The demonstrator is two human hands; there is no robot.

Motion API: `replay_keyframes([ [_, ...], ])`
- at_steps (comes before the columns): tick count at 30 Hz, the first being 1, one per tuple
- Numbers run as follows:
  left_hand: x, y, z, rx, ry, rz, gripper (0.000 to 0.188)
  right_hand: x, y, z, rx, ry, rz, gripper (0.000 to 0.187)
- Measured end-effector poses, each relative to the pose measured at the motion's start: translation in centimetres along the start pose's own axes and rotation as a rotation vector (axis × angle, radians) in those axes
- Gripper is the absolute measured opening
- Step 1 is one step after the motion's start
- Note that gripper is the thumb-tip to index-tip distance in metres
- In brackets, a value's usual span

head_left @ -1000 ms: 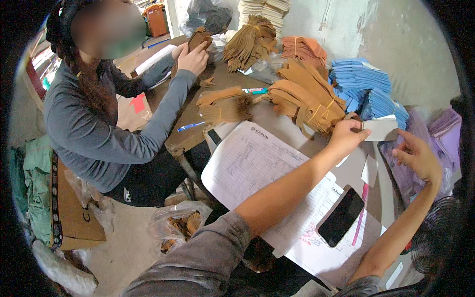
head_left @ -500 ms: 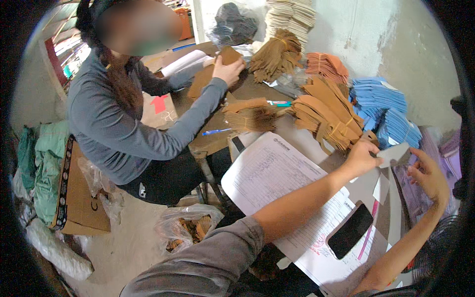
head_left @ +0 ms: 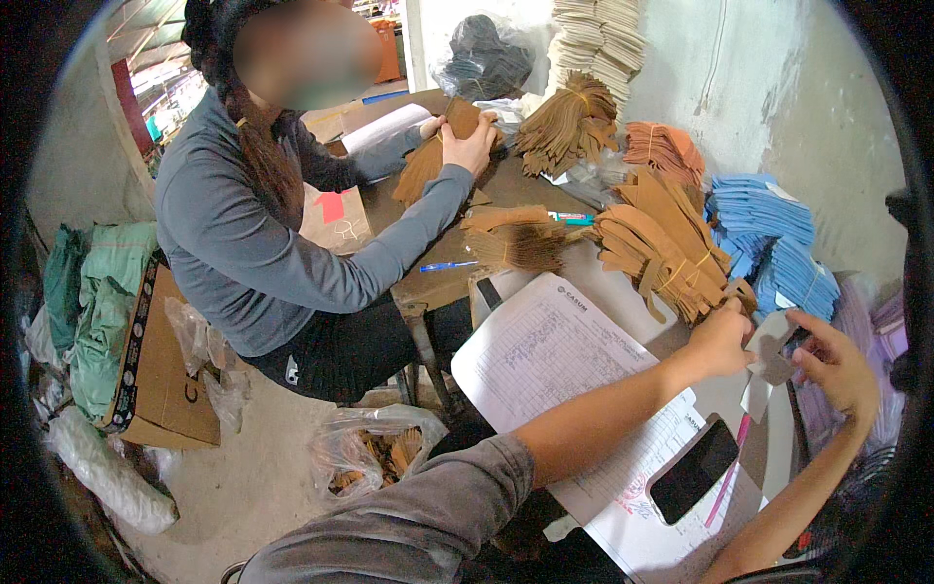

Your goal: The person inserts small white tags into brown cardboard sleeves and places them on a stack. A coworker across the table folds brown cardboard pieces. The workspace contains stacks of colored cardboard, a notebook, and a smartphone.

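My left hand (head_left: pixel 720 341) is closed at the near end of a banded bundle of brown cut pieces (head_left: pixel 662 243). A brown piece (head_left: pixel 742 293) shows just beyond its fingers; whether they grip it is hidden. Between the thumb and fingers of my right hand (head_left: pixel 839 362) is a small flat light-grey piece (head_left: pixel 774 343), tilted up, close to the left thumb. Below my left forearm lie printed sheets with handwriting (head_left: pixel 545 341), a black phone (head_left: pixel 693 471) and a pink pen (head_left: pixel 728 472).
Across the table a co-worker in a grey sleeve (head_left: pixel 321 292) holds brown pieces (head_left: pixel 424 171). Blue bundles (head_left: pixel 764 209), an orange bundle (head_left: pixel 662 148) and white stacks (head_left: pixel 595 49) line the wall. A plastic bag of brown scraps (head_left: pixel 379 453) and a cardboard box (head_left: pixel 170 380) stand on the floor.
My right hand has closed in and taken hold of the light-grey piece, which was at my left fingers. The view has shifted slightly, moving the scene right and down.
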State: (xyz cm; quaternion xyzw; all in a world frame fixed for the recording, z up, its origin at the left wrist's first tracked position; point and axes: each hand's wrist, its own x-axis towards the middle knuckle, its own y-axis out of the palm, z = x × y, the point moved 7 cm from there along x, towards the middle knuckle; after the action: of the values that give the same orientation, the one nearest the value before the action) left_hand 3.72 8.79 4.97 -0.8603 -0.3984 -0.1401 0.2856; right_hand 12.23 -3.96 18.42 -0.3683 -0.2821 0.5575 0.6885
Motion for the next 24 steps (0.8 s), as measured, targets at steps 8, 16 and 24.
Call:
replay_keyframes([
  [8, 0.1, 0.4, 0.1, 0.028, 0.005, 0.025, 0.037, 0.7, 0.6, 0.3, 0.005, -0.052, 0.045, 0.053],
  [16, 0.6, -0.1, -0.8, -0.197, 0.186, -0.034, 0.032, 1.0, 0.7, 1.6, -0.081, -0.135, -0.007, 0.061],
  [24, 1.5, -0.6, -0.4, -0.628, 0.008, 0.031, 0.025, 0.8, -1.2, 0.4, -0.161, -0.218, -0.256, 0.073],
])
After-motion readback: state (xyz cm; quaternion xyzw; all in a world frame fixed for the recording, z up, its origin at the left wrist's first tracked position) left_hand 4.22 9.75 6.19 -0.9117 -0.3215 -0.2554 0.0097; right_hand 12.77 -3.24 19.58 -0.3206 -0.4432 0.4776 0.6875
